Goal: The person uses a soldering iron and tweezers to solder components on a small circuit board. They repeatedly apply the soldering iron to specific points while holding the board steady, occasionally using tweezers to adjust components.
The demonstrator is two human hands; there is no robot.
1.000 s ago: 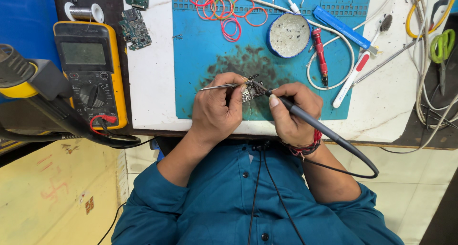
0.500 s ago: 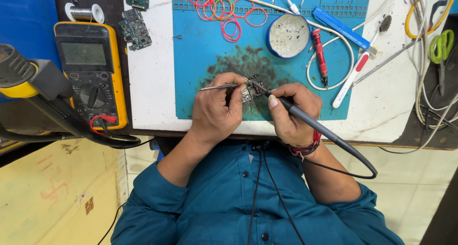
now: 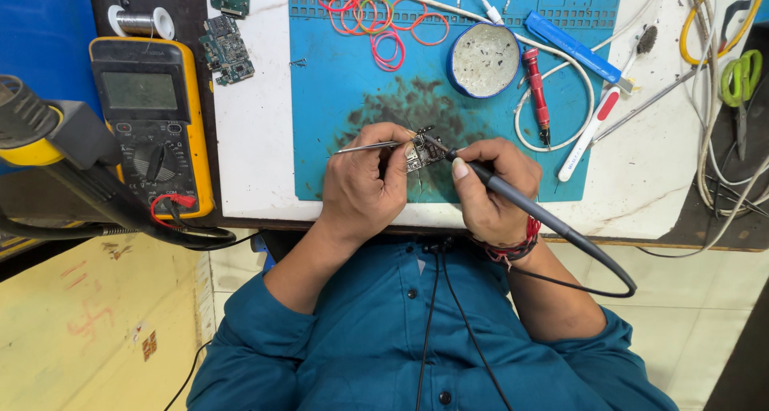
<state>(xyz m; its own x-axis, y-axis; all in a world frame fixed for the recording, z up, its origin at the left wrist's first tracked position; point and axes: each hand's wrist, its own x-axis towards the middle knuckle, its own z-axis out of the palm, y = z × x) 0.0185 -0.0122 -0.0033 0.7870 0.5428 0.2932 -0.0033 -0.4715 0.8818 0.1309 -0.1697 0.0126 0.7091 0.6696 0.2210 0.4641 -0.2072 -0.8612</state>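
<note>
from the head view, looking straight down: my left hand (image 3: 364,183) sits at about 7 o'clock of the blue mat (image 3: 336,98), its grip closed on the tweezers (image 3: 364,147), which poke out toward 9 o'clock. the same hand touches the small circuit board (image 3: 416,155), which lies near the mat's lower edge, between my two hands.

my right hand (image 3: 493,191) is just at 3 o'clock of the board, its grip closed pen-style around the soldering iron (image 3: 513,195). the iron's tip slants up toward 10 o'clock and meets the board's top edge; its dark cable (image 3: 617,287) loops away toward 4 o'clock, past a red band on my wrist.

on the mat at 12 o'clock of my hands lies a dark smudged patch, and beyond it a round tin (image 3: 485,58). coloured rubber bands (image 3: 372,18) lie at 11 o'clock, a red screwdriver (image 3: 537,94) at 1 o'clock, and a blue flat tool (image 3: 577,50) just past it.

on the desk (image 3: 248,155) well out at 9 o'clock rests a yellow multimeter (image 3: 148,122), with a solder spool (image 3: 140,22) above it and two loose green boards (image 3: 227,46) beside it. green-handled scissors (image 3: 741,78) lie far out at 2 o'clock among white cables (image 3: 713,163).
</note>
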